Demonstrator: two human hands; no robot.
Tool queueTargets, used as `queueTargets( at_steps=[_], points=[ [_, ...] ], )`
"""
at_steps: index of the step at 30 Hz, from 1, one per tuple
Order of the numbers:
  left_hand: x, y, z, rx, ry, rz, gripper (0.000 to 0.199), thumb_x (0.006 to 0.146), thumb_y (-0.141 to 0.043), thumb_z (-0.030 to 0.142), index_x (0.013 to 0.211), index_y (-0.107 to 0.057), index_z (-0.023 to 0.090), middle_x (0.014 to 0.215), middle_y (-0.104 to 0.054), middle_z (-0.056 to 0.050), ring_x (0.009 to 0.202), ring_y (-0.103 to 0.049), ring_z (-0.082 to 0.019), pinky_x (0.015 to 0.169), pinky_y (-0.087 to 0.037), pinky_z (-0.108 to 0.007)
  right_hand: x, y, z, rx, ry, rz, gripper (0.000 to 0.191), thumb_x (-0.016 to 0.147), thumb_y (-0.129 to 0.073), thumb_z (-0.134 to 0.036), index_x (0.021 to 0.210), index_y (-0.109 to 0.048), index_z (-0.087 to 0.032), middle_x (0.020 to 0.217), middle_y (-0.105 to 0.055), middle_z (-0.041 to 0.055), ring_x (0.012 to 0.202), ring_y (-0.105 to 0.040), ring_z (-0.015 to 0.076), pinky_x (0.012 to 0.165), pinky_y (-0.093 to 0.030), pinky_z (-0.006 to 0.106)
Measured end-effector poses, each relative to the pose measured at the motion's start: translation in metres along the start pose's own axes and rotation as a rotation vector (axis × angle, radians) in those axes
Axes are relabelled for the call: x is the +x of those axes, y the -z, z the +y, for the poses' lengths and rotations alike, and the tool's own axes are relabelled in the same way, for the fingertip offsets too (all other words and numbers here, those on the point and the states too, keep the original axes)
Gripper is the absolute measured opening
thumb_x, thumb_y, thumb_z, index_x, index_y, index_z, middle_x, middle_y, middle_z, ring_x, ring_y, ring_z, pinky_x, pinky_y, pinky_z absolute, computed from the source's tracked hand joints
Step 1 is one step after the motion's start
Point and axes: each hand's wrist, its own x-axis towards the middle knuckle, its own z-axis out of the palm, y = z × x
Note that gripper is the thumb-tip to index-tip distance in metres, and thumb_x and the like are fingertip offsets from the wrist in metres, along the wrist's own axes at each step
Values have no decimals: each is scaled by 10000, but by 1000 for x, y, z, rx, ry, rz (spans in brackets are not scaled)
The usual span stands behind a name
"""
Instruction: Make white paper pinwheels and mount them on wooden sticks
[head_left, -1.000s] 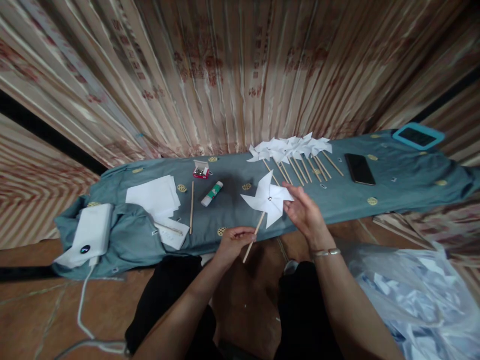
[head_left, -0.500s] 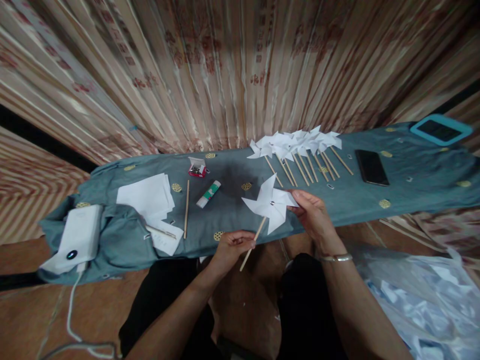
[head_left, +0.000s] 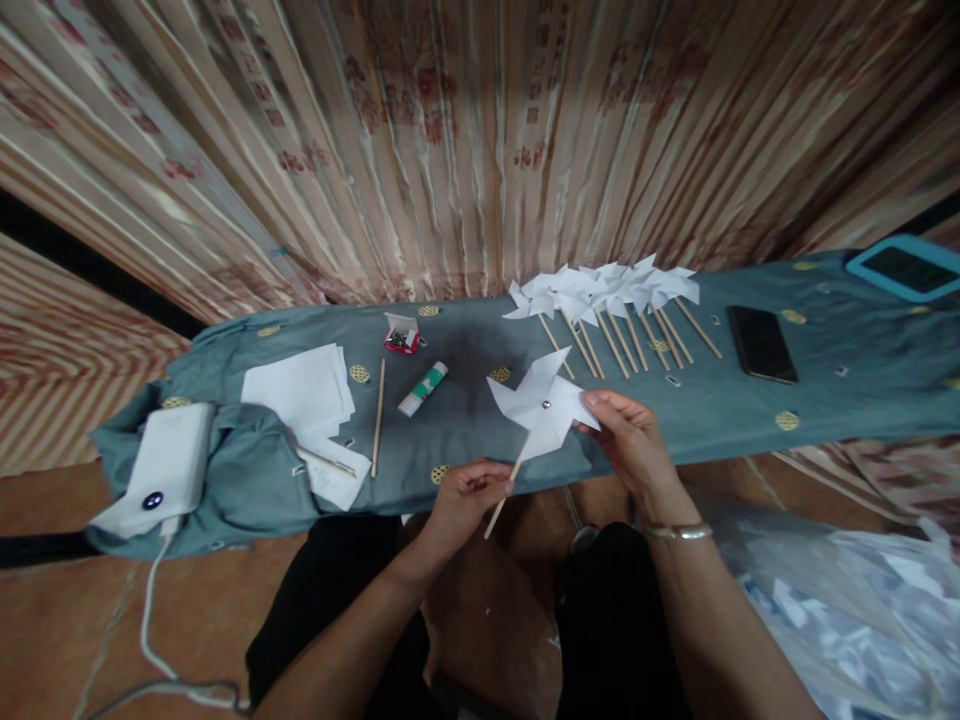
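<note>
Now the left hand (head_left: 465, 494) pinches a thin tan wooden stick (head_left: 520, 458) slanting forward-right; the right hand (head_left: 631, 437), its white paper pinwheel (head_left: 538, 408).

No wording, brand or number is legible; the marks present are too small or blurred to read. On the paper slip (head_left: 331, 489), at the near edge of the desk (head_left: 697, 415) toward its left end: faint handwritten strokes. On the glue stick (head_left: 423, 389), left of the desk's middle: a green label with pale print. On the white power bank (head_left: 176, 450), near left corner: a round lit display. On the curtain (head_left: 480, 200), beyond the far edge: red character-like signs in columns.
</note>
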Motion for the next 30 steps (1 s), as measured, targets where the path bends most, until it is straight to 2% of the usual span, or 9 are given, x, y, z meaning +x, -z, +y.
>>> queueTargets(
  at_steps=[9, 15, 21, 30],
  points=[
    [3, 3, 1, 9, -74, 46, 182, 569, -813, 290, 693, -760, 168, 690, -688, -26, 641, -589, -130, 647, -462, -244, -6, -4, 6, -70, -4, -84, 236, 628, -813, -441, 669, -712, -232, 563, -639, -32, 488, -498, 105, 484, -373, 237],
    [5, 4, 4, -4, -81, 75, 205, 553, -826, 306, 692, -764, 169, 697, -687, -27, 647, -596, -128, 660, -475, -244, -8, -10, 8, -91, -7, -117, 243, 629, -812, -460, 671, -708, -244, 617, -654, -28, 536, -525, 115, 543, -416, 250],
    [8, 4, 7, 13, -118, 107, 212, 540, -834, 310, 701, -772, 186, 708, -693, -23, 666, -605, -132, 677, -484, -245, -9, -17, 8, -134, -5, -170, 315, 587, -816, -513, 604, -684, -227, 584, -631, -25, 546, -527, 116, 584, -443, 257],
    [20, -1, 7, 39, -129, 123, 235, 527, -830, 320, 699, -760, 177, 695, -696, -22, 646, -603, -135, 661, -479, -249, -11, -25, 16, -148, 7, -208, 329, 630, -786, -531, 624, -690, -216, 607, -681, -5, 567, -585, 121, 599, -461, 254]
  ],
)
